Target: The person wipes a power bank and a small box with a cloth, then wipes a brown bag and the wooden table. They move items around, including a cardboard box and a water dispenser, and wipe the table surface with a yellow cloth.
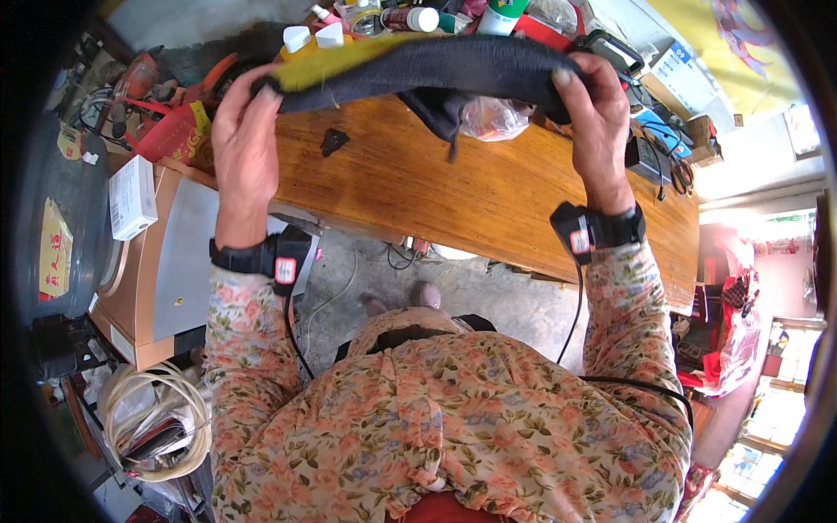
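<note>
A dark cloth [418, 68] with a yellow part along its upper left is stretched above a wooden table [392, 170]. My left hand [248, 137] pinches its left end, thumb on the near side. At the other end my right hand [595, 111] grips the dark fabric between thumb and fingers. A dark flap with a short strap hangs from the middle of the cloth. Behind that flap, a clear plastic bag [495, 119] lies on the table, partly hidden. A small dark scrap [334, 142] rests on the wood near my left hand.
Bottles [410, 19] and other items crowd the table's far edge. At right are a black device [647, 160] and scissors [682, 178]. A white box [133, 197] sits on a brown cabinet [140, 261] at left, above coiled pale tubing [196, 451]. Black cables run from both wrist straps.
</note>
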The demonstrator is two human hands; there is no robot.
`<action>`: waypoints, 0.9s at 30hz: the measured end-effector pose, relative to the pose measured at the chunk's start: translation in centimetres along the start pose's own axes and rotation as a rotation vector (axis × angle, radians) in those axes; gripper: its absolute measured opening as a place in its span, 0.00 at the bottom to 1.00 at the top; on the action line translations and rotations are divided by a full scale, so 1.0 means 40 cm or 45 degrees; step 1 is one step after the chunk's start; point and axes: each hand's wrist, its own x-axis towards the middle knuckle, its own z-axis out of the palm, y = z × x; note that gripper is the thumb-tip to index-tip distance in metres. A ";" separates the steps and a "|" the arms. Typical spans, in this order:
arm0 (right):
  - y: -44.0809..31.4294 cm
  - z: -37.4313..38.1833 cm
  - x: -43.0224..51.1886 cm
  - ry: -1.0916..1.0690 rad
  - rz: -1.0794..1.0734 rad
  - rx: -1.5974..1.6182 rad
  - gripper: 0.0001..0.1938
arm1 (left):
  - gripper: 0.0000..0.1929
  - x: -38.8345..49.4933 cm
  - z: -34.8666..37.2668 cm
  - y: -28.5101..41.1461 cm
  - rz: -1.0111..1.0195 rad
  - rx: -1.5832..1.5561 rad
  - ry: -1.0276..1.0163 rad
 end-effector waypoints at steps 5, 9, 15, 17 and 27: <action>0.066 0.009 -0.199 -0.392 0.249 -0.240 0.07 | 0.13 -0.217 -0.082 -0.040 -0.334 0.377 -0.017; 0.190 0.051 -0.357 -0.555 0.689 -0.005 0.07 | 0.11 -0.390 -0.125 -0.140 -0.758 0.357 -0.152; 0.224 0.061 -0.338 -0.521 0.745 0.189 0.08 | 0.10 -0.437 -0.135 -0.166 -0.815 0.369 -0.185; 0.216 0.077 -0.284 -0.571 0.782 0.233 0.09 | 0.10 -0.416 -0.128 -0.162 -0.770 0.391 -0.272; 0.315 0.167 -0.137 -0.508 -0.001 -0.664 0.19 | 0.17 -0.328 -0.154 -0.272 -0.770 0.294 0.985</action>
